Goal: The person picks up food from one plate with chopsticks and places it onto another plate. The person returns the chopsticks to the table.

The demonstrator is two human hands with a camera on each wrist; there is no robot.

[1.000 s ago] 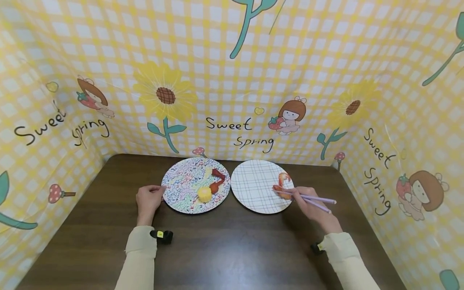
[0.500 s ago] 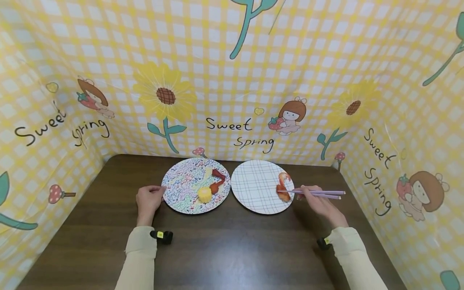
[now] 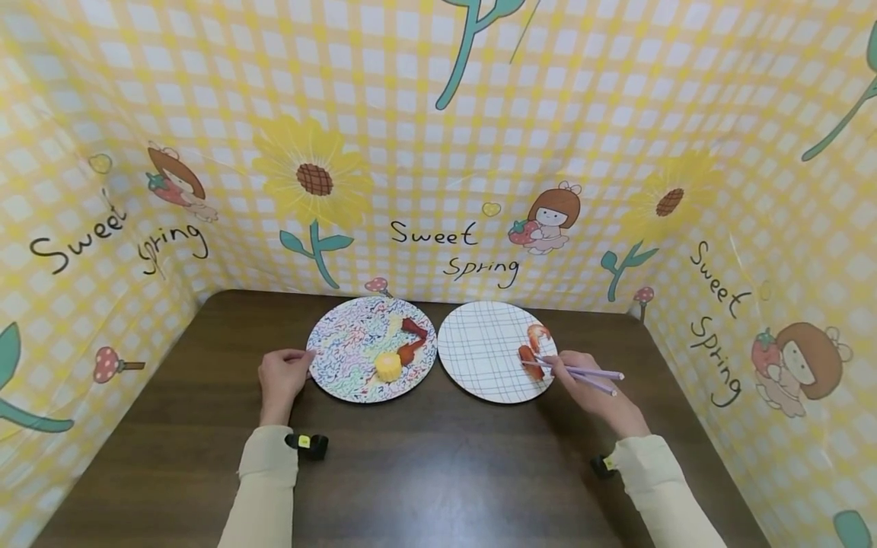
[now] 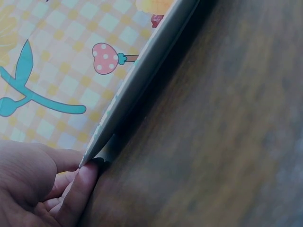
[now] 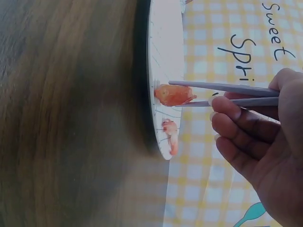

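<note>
Nearest are the two cream fabric sleeves (image 3: 263, 479), a small black wrist device (image 3: 311, 446) by each cuff, with the dark brown wood-grained desk (image 3: 425, 464) beneath them.

Beyond the cuffs are the hands. The left hand (image 3: 282, 378) pinches the rim of a round, flat plate covered in multicoloured squiggles (image 3: 346, 346), thumb and fingers on either side of the edge. The right hand (image 3: 594, 392) grips a pair of slim lavender chopsticks (image 5: 236, 88), whose tips straddle a glossy orange-red, rounded oblong food piece (image 5: 174, 95). That piece is at the right side of a round white plate with thin dark crossing lines (image 3: 476, 350); whether it rests there or is slightly raised, I cannot tell. A curled orange-and-white shrimp-shaped piece (image 3: 539, 333) lies just beyond it.

The step in hand looks like securing the oblong piece with the chopsticks. The next move probably calls for closing the tips evenly on both flanks before any lift; its smooth, rounded surface could let it roll or slip, and the nearby shrimp shape might get nudged.

On the squiggled plate, towards its right side, sit a yellow ridged cylinder resembling corn (image 3: 388, 367), a brown drumstick-shaped piece (image 3: 409, 352) and, farther back, a dark red piece (image 3: 413, 327).

Farthest off hangs yellow-and-white checked cloth (image 3: 425, 167) printed with flowers and lettering.
</note>
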